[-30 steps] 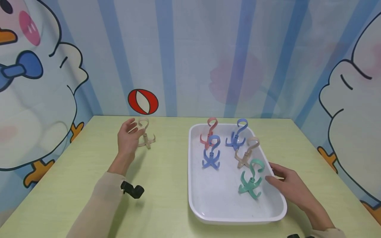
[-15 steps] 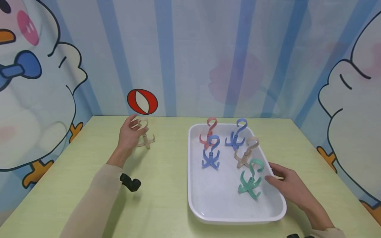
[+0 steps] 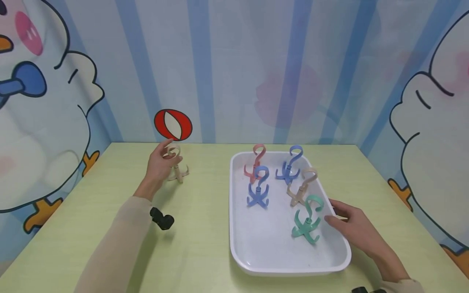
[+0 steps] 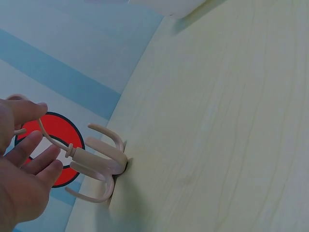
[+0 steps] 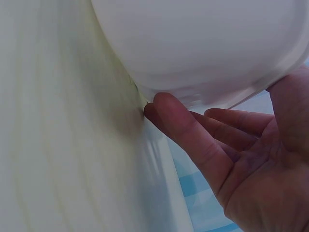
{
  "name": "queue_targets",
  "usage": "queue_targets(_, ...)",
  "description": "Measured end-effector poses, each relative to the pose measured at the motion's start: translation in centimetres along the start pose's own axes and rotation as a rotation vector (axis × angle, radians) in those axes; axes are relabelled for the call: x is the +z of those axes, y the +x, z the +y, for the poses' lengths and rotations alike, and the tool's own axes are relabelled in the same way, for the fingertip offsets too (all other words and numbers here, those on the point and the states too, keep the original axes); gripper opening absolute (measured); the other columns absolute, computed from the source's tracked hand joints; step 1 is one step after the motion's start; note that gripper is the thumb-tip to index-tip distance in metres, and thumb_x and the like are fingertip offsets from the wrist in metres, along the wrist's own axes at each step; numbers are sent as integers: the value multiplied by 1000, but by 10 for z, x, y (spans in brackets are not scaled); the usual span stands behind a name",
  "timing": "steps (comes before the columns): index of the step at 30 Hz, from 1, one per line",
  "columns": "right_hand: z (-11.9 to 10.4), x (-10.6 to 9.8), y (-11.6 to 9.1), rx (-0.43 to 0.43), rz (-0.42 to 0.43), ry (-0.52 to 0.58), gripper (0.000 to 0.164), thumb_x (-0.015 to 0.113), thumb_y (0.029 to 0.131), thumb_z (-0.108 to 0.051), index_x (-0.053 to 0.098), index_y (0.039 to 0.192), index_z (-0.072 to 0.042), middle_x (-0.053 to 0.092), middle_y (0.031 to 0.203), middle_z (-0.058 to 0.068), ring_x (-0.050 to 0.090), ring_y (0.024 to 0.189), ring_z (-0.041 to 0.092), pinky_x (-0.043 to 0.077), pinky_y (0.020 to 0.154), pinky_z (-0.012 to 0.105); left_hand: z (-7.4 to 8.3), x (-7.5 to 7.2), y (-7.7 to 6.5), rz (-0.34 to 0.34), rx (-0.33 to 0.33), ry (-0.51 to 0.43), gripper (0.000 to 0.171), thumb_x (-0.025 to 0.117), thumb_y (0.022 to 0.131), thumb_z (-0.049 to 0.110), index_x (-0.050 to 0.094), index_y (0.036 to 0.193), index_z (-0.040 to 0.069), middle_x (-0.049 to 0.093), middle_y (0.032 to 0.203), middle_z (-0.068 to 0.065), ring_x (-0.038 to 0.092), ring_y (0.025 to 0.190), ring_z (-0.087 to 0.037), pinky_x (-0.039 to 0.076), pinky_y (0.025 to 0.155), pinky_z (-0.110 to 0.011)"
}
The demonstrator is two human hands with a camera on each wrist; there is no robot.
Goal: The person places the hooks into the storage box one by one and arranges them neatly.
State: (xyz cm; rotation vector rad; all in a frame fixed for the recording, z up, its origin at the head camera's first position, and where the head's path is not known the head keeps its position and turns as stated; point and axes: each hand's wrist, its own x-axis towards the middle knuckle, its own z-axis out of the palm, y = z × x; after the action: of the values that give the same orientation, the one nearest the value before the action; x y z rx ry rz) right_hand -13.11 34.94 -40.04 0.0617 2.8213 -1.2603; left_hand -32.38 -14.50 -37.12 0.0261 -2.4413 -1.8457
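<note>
My left hand is around the top curve of a beige four-prong hanging hook, which stands upright on its prongs on the table. In the left wrist view the thumb crosses the hook's upper curve, while the other fingers extend loosely beside the stem. At the right side of a white plastic tray, my right hand holds the rim. Its thumb lies over the edge; in the right wrist view the fingers reach below the tray's outer wall.
Several similar hooks stand in the tray: a red hook, two blue ones, a beige hook and a green hook. A patterned cloth backdrop rises at the far edge of the pale table.
My left hand has shifted slightly forward and right, so its fingers overlap the beige hook's curve more. The right hand and the tray have stayed in place.
</note>
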Motion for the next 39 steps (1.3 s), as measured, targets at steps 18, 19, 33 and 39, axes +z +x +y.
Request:
queue_targets(18, -2, 2, -1, 14, -5, 2, 65, 63, 105, -24, 39, 159, 6, 58, 146, 34, 71, 117, 39, 65, 80, 34, -2, -3, 0, -3, 49, 7, 53, 67, 103, 6, 55, 153, 18, 64, 140, -18, 61, 121, -22, 55, 93, -16)
queue_targets(19, -2, 2, -1, 14, -5, 1, 65, 63, 105, -24, 39, 159, 6, 58, 146, 34, 71, 117, 39, 65, 80, 34, -3, -3, 0, -5, 55, 3, 53, 67, 103, 6, 56, 153, 18, 64, 140, -18, 62, 119, -20, 55, 90, -14)
queue_targets(33, 0, 0, 0, 2, -7, 25, 66, 64, 104, -23, 39, 159, 6, 58, 145, 34, 73, 113, 37, 65, 78, 33, -5, -9, -2, -110, 141, 0, 57, 73, 100, 9, 57, 154, 17, 70, 138, -14, 69, 103, -6, 59, 87, -16)
queue_targets(39, -1, -1, -2, -10, -5, 32, 65, 63, 105, -21, 38, 158, 7, 57, 146, 35, 72, 115, 38, 65, 77, 32, -3, -12, -4, -154, 178, -34, 55, 68, 101, 1, 56, 153, 13, 70, 134, -10, 73, 100, -7, 61, 89, -20)
